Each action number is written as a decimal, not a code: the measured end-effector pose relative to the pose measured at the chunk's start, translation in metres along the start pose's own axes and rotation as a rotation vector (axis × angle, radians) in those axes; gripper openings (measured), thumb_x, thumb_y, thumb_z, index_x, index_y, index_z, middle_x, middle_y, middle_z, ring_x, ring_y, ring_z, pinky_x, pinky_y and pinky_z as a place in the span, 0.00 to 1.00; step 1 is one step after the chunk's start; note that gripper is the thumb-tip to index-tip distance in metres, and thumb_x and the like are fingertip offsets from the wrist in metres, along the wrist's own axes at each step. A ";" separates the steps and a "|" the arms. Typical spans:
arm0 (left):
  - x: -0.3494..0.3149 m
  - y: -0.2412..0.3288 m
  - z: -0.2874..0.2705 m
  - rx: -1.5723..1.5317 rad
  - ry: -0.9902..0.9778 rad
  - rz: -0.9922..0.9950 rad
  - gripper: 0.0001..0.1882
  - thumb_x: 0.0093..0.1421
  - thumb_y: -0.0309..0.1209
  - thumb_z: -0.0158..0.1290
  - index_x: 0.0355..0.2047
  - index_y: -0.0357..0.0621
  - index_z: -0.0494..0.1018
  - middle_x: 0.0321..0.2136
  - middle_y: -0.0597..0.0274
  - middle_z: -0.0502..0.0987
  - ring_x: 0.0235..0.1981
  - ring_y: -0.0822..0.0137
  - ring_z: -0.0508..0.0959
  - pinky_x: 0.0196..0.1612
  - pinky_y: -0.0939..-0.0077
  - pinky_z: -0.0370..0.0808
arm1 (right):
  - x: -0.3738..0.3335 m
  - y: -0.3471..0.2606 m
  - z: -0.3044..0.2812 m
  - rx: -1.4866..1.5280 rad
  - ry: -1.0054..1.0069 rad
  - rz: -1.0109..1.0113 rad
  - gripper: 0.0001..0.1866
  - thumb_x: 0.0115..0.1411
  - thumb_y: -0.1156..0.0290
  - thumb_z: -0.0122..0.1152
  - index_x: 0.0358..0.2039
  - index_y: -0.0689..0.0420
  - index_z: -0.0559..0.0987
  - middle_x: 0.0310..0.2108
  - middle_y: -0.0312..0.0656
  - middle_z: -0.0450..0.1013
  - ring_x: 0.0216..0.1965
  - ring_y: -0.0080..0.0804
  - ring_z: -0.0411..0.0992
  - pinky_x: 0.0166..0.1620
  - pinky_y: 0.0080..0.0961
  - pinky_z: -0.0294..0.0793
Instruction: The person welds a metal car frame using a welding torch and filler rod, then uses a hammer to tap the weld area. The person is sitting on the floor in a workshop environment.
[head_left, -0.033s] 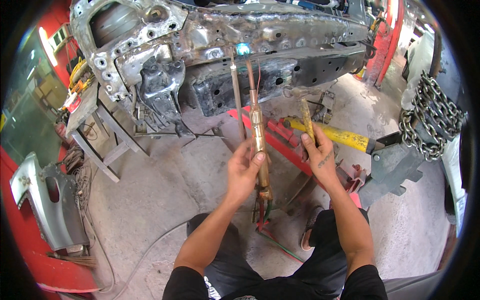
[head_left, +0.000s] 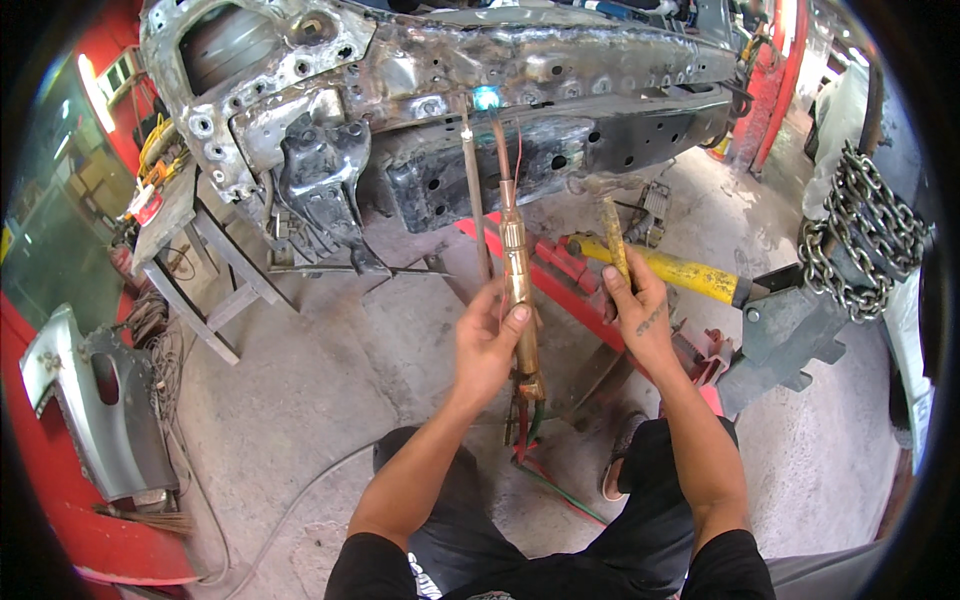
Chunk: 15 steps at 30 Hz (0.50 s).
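A dusty grey concrete floor (head_left: 330, 390) fills the middle of the workshop, stained and scuffed. Across the top runs a bare, scorched car frame (head_left: 480, 70) full of round holes. At the left stands a rough metal stool (head_left: 190, 250) (cluttered with cables and small bits), and below it a grey car panel (head_left: 110, 400) leans on a red car body (head_left: 40, 480). To the right hangs a heavy chain (head_left: 860, 240) above a grey steel bracket (head_left: 790, 330) — daylight comes in from the far right, bright and washed out.

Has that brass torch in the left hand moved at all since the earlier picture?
No. The brass torch in the left hand sits at the same spot against the car frame above it.
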<state>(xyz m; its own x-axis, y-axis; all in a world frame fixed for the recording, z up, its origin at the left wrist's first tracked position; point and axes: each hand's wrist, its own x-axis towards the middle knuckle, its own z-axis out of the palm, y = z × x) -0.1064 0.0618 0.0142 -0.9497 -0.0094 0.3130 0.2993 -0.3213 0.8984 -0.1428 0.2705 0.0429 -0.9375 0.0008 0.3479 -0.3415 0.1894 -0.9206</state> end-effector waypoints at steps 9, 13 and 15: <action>0.006 -0.004 0.000 -0.030 -0.031 0.011 0.20 0.68 0.29 0.55 0.58 0.37 0.68 0.34 0.64 0.77 0.35 0.74 0.76 0.38 0.77 0.74 | 0.004 -0.002 0.003 0.011 0.006 -0.023 0.21 0.72 0.61 0.55 0.59 0.61 0.74 0.24 0.30 0.67 0.20 0.16 0.62 0.24 0.19 0.63; 0.006 -0.003 0.002 -0.059 -0.008 0.000 0.19 0.69 0.29 0.55 0.58 0.37 0.68 0.34 0.64 0.77 0.35 0.74 0.76 0.38 0.77 0.73 | 0.005 0.000 0.003 0.006 0.007 -0.024 0.21 0.72 0.62 0.54 0.59 0.60 0.74 0.25 0.30 0.67 0.20 0.16 0.62 0.24 0.19 0.63; 0.005 -0.003 0.002 -0.064 0.003 -0.005 0.19 0.69 0.29 0.55 0.58 0.37 0.68 0.34 0.64 0.77 0.35 0.74 0.76 0.38 0.77 0.73 | 0.005 0.000 0.003 0.014 0.010 -0.022 0.21 0.72 0.62 0.54 0.59 0.60 0.74 0.25 0.30 0.67 0.20 0.16 0.62 0.24 0.19 0.63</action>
<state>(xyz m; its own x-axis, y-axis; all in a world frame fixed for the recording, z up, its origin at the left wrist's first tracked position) -0.1124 0.0649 0.0135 -0.9513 -0.0104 0.3080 0.2885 -0.3813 0.8783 -0.1475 0.2675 0.0438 -0.9292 0.0062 0.3695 -0.3627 0.1761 -0.9151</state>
